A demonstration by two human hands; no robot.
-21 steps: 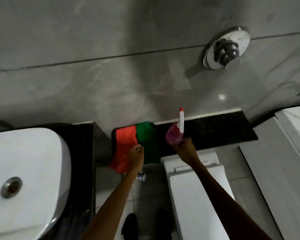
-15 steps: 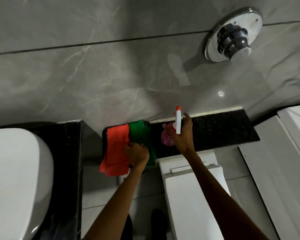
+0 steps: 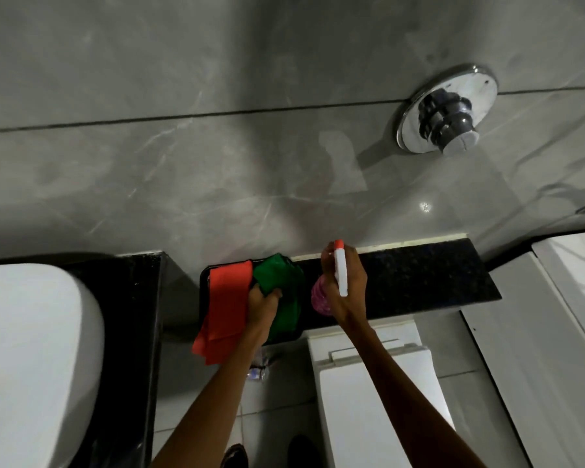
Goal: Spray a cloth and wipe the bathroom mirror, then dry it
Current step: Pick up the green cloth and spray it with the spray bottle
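Observation:
My right hand (image 3: 347,292) grips a spray bottle (image 3: 321,295) with pink liquid, a white trigger head and an orange nozzle tip, held just above the black stone ledge (image 3: 419,278). My left hand (image 3: 262,305) is closed on a bunched green cloth (image 3: 281,282) that lies on a dark tray (image 3: 205,282) at the ledge's left end. A red-orange cloth (image 3: 227,309) lies next to it and hangs over the tray's front edge. No mirror is in view.
A white basin (image 3: 34,363) sits in a black counter (image 3: 135,332) at the left. The white toilet cistern and lid (image 3: 379,393) stand below the ledge. A chrome flush button (image 3: 446,109) is on the grey tiled wall (image 3: 217,163). My shoes (image 3: 301,450) show on the floor.
My left hand has moved from the red-orange cloth onto the green cloth and closed on it. My right hand has kept the spray bottle and shifted slightly over the ledge.

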